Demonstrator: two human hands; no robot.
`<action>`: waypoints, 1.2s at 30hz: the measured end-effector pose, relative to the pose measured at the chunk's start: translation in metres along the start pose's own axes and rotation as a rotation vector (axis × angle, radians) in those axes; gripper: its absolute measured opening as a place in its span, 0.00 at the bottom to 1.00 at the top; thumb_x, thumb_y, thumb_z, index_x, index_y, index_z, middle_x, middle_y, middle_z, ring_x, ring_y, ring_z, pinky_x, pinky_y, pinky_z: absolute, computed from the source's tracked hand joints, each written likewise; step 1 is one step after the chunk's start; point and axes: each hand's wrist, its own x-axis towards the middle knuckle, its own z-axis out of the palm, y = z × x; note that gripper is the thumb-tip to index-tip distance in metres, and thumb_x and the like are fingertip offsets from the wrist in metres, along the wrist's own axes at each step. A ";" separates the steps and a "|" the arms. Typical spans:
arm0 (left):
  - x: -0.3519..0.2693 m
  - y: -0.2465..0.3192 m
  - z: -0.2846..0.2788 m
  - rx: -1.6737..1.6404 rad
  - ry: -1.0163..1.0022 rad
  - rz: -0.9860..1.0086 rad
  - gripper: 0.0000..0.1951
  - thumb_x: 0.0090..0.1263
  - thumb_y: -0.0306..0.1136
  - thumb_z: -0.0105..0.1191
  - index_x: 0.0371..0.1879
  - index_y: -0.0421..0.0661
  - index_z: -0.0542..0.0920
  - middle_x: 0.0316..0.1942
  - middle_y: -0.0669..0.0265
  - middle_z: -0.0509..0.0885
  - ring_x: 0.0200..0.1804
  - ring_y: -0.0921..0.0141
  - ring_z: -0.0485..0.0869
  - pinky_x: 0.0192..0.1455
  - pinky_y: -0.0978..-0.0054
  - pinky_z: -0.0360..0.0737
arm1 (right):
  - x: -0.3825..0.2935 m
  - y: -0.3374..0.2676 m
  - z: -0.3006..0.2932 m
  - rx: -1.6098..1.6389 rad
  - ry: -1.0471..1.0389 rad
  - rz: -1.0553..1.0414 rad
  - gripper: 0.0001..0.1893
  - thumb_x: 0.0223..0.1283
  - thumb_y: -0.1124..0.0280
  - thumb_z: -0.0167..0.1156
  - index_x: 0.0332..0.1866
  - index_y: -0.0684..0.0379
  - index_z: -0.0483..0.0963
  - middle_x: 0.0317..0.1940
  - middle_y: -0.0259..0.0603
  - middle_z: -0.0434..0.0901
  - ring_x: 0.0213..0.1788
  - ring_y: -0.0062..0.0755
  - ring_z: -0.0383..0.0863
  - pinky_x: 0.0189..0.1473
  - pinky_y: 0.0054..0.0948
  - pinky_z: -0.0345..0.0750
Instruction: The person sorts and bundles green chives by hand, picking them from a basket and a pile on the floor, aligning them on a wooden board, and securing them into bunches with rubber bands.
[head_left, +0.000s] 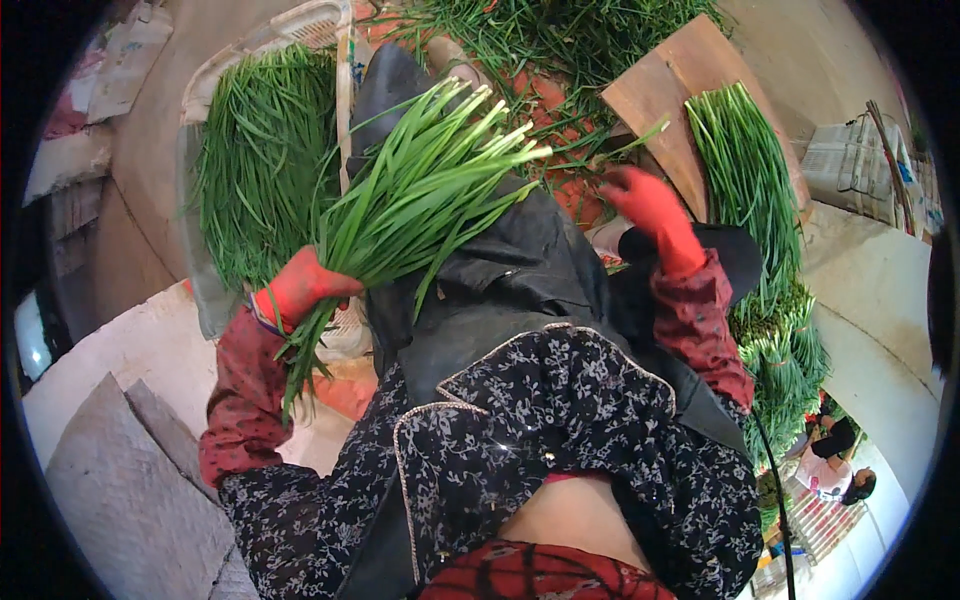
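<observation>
My left hand (304, 289), in a red glove, is closed around a bunch of long green leafy stalks (420, 195), probably Chinese chives. Their pale cut ends fan out to the upper right, above my knees. To the right is my right hand (637, 196), also red-gloved and slightly blurred. Its fingers are parted near a thin loose stalk (637, 141); whether they touch it I cannot tell. A thick pile of the same greens (266, 165) fills a plastic crate (343, 97) on the left. Another sheaf (742, 165) lies on a brown board (660, 82) at the right.
Loose greens (570, 37) are heaped on red sheeting (544, 94) on the floor ahead. Tied bundles (784, 375) stand at my right. A white crate (847, 161) is at the far right, and another person (825, 472) sits at the lower right. A grey board (112, 480) lies lower left.
</observation>
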 end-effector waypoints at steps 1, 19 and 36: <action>-0.003 0.016 0.003 0.078 0.002 0.030 0.13 0.51 0.27 0.60 0.36 0.39 0.79 0.24 0.66 0.80 0.23 0.74 0.78 0.27 0.75 0.75 | -0.011 -0.018 0.006 0.199 -0.170 -0.089 0.23 0.58 0.53 0.56 0.51 0.59 0.76 0.40 0.47 0.82 0.44 0.40 0.82 0.48 0.35 0.76; 0.004 -0.056 0.064 1.409 0.566 0.500 0.48 0.42 0.21 0.56 0.71 0.52 0.56 0.28 0.56 0.76 0.24 0.55 0.77 0.25 0.59 0.74 | 0.097 -0.099 0.124 2.361 -0.668 -0.521 0.27 0.70 0.54 0.45 0.66 0.61 0.61 0.60 0.48 0.71 0.62 0.42 0.71 0.67 0.44 0.65; 0.006 0.023 -0.032 0.266 0.534 0.466 0.15 0.62 0.33 0.60 0.46 0.40 0.81 0.37 0.67 0.85 0.38 0.78 0.79 0.45 0.78 0.76 | 0.129 -0.106 0.117 2.204 -0.925 -0.593 0.29 0.71 0.51 0.39 0.68 0.62 0.57 0.63 0.54 0.65 0.66 0.49 0.65 0.66 0.46 0.64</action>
